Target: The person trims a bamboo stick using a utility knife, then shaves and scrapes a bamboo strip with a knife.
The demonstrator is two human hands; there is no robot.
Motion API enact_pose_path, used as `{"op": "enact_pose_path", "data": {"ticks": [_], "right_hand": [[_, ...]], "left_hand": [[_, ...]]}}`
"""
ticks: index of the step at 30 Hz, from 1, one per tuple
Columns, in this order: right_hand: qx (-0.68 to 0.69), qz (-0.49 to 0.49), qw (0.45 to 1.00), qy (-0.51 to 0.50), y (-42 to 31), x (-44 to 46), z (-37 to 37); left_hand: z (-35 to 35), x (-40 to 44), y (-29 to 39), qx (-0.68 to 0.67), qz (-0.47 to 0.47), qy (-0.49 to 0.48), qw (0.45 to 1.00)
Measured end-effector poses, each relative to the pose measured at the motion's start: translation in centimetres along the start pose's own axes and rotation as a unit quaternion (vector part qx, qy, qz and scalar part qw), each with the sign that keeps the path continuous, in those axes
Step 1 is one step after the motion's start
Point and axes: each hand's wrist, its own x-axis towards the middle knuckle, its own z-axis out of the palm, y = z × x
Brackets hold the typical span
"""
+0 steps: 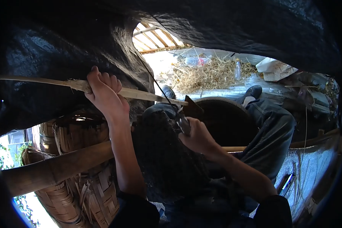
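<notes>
Across the left and centre, one pale strip runs through my left hand, fingers curled snugly around it; my right hand's fingers are wrapped about one tool's handle, near the strip's right end. Far off, two clear bottles lie by one straw heap.

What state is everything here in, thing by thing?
Left hand: closed around the bamboo strip.
Right hand: closed around the knife handle.
Bamboo strip: slanted, frayed beside the left hand.
Knife: held near the strip's end.
Black sheet: draped, wrinkled.
Straw: loose, heaped.
White sack: crumpled.
Plastic bottle near the sack: upright or lying, unclear.
</notes>
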Motion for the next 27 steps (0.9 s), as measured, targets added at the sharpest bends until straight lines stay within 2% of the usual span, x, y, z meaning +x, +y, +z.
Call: {"op": "enact_pose_path", "data": {"ticks": [4,7,8,10,11,13,14,16,17,19,20,23,25,26,27], "right_hand": [[0.012,-0.048,0.999,-0.018,-5.0,-0.4,-2.2],[0.036,-0.056,0.998,0.003,-5.3,-2.0,-1.4],[0.039,-0.055,0.998,0.001,-3.4,-2.2,-0.4],[-0.015,0.002,1.0,0.005,2.4,-1.8,1.3],[-0.013,0.0,1.0,0.006,3.1,-1.7,0.7],[-0.008,0.144,0.989,-0.019,3.9,-0.5,-0.3],[-0.004,0.148,0.989,-0.025,3.2,-0.4,-0.7],[-0.056,0.042,0.997,-0.023,0.0,-1.1,-2.8],[-0.06,0.045,0.997,-0.021,-1.7,-1.4,-3.5],[-0.008,-0.036,0.999,0.011,-4.4,-1.9,-3.5],[-0.008,-0.034,0.999,0.012,-4.6,-1.7,-3.1],[0.056,0.006,0.998,-0.041,-2.7,-1.2,-1.7],[0.015,0.111,0.993,-0.028,2.7,-0.7,0.4],[0.015,0.108,0.994,-0.025,4.1,-0.3,0.1],[0.046,0.177,0.982,-0.051,5.1,0.3,-0.6]], "left_hand": [[-0.1,-0.2,-0.1,0.004,0.004,0.011,1.0],[-0.2,0.3,-0.2,0.002,0.001,0.003,1.0],[-0.2,0.3,-0.1,0.005,0.001,0.003,1.0],[0.0,0.0,0.2,0.007,-0.002,-0.001,1.0],[-0.2,-0.1,0.2,0.007,0.0,-0.002,1.0],[-0.9,0.1,0.2,0.011,0.0,0.015,1.0],[-1.2,0.2,0.2,0.018,-0.002,0.018,1.0],[-1.1,0.3,0.0,0.007,0.011,0.008,1.0],[-0.8,0.5,0.0,0.004,0.007,0.009,1.0],[-0.6,0.7,0.1,0.021,0.005,0.016,1.0],[-0.5,0.6,0.0,0.021,0.003,0.015,1.0],[-0.4,0.4,0.0,0.008,-0.007,0.006,1.0],[-0.1,0.0,0.2,0.014,-0.008,-0.006,1.0],[-0.4,0.1,0.4,0.012,-0.006,-0.008,1.0],[-0.9,0.5,0.4,0.007,-0.005,-0.007,1.0]]}}
